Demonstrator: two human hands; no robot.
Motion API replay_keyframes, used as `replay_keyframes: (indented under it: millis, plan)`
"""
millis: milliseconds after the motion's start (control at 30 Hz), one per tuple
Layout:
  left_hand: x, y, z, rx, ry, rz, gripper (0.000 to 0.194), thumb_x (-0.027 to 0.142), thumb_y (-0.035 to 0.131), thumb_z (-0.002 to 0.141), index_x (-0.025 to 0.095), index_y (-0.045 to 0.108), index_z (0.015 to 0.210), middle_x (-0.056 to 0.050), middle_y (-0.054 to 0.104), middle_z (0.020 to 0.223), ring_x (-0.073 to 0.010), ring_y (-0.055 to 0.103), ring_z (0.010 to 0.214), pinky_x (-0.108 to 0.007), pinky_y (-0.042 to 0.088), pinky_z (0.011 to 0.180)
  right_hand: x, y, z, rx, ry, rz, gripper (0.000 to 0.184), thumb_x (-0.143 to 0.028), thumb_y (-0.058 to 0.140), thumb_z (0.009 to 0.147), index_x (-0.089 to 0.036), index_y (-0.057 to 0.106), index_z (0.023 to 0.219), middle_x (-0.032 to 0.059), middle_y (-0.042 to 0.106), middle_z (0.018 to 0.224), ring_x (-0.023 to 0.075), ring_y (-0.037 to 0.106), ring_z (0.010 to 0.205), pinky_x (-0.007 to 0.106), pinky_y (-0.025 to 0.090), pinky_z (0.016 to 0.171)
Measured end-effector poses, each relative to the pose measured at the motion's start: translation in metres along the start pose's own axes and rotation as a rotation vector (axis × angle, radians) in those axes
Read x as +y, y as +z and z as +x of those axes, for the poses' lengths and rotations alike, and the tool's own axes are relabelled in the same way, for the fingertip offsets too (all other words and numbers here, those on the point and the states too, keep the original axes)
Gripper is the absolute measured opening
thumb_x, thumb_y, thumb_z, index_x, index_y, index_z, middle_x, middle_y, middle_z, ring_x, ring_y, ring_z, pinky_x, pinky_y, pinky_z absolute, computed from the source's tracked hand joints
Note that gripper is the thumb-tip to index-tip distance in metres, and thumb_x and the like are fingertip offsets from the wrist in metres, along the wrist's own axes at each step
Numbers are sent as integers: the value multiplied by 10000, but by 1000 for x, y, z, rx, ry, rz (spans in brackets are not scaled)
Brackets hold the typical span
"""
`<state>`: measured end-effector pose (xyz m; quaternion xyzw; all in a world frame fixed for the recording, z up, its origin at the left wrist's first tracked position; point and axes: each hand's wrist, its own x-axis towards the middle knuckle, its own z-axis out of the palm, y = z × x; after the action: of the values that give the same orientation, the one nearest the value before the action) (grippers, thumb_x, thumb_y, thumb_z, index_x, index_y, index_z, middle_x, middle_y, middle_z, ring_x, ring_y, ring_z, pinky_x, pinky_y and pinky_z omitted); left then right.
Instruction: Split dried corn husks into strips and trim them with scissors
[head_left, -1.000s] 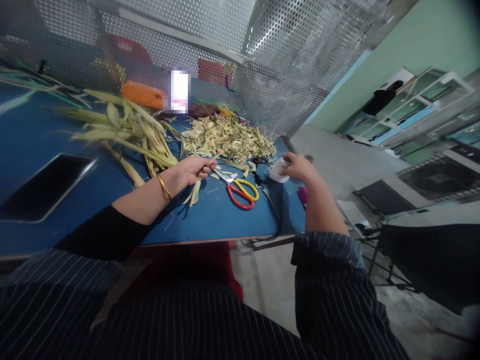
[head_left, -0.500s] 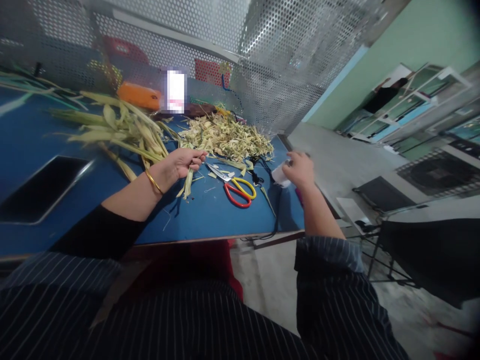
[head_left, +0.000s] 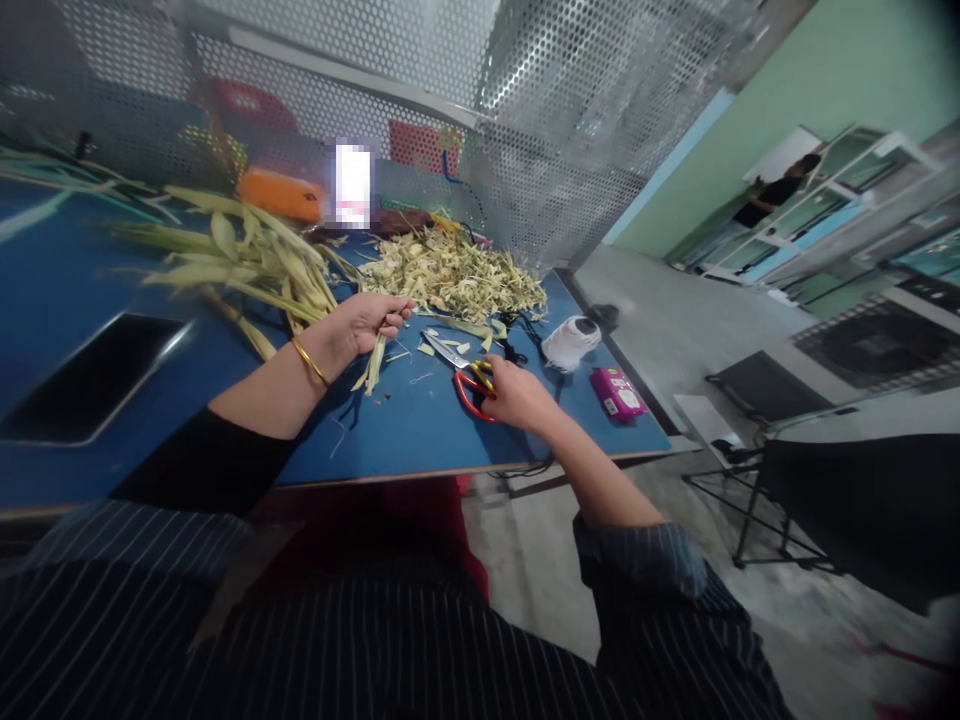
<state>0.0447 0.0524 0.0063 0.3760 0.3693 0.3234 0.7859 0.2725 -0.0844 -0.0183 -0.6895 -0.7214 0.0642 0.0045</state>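
My left hand (head_left: 375, 322) is closed around a small bundle of pale corn husk strips (head_left: 370, 374), whose ends hang below the fingers. My right hand (head_left: 517, 393) has its fingers on the handles of the scissors (head_left: 474, 395), one red and one yellow, which lie on the blue table (head_left: 420, 440). The blades point up and left, toward the left hand, among small husk scraps. To the right of that hand stands a spool of white thread (head_left: 571, 345). Behind both hands lies a heap of shredded husk (head_left: 457, 275).
Long husk leaves (head_left: 247, 260) lie at left, near a dark flat tablet-like panel (head_left: 94, 375). An orange object (head_left: 281, 193) sits at the back, before a perforated metal screen (head_left: 420, 60). A purple packet (head_left: 618, 393) is by the right edge. Another person (head_left: 780, 195) stands far right.
My right hand has left the white thread spool and moved left and down onto the scissors' handles. My left hand keeps its hold on the husk strips, almost unmoved.
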Motion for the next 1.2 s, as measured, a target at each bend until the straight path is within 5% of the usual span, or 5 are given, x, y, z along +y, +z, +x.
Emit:
replay_keyframes:
  millis: [200,333,633,1000,1200]
  plan:
    - [-2,-3,5,-2,26,-13,242,33,443,914,97,559,712,1,490,568,5,306,347,-94,212,296,16,-16,-26,-242,209,919,648,-394,664,743,-162,504,1327,-28,539,690,84,413,488,239,342,483]
    - [-3,-5,11,3,17,-33,229,27,457,905,115,563,721,2,483,559,-1,298,345,-97,188,294,25,-13,-43,-233,231,1386,672,-455,790,647,-201,560,1226,-36,529,743,71,432,523,235,385,496]
    - [0,-1,6,26,15,6,241,31,453,916,117,538,708,13,469,550,2,288,334,-101,177,292,23,-10,-42,-226,277,1760,466,-518,754,701,-222,633,1042,6,608,820,116,536,644,261,469,605]
    - [3,4,1,87,99,147,236,33,495,874,111,557,659,5,460,580,-4,272,383,-155,142,341,22,4,-4,116,356,1467,447,-535,771,657,-172,611,863,-29,548,633,61,429,437,220,381,431]
    - [15,-2,-4,109,230,281,203,59,573,826,114,591,631,-4,481,584,-21,290,427,-212,158,404,12,6,-6,145,307,520,479,-477,660,770,-161,590,1124,54,672,786,177,621,652,281,448,593]
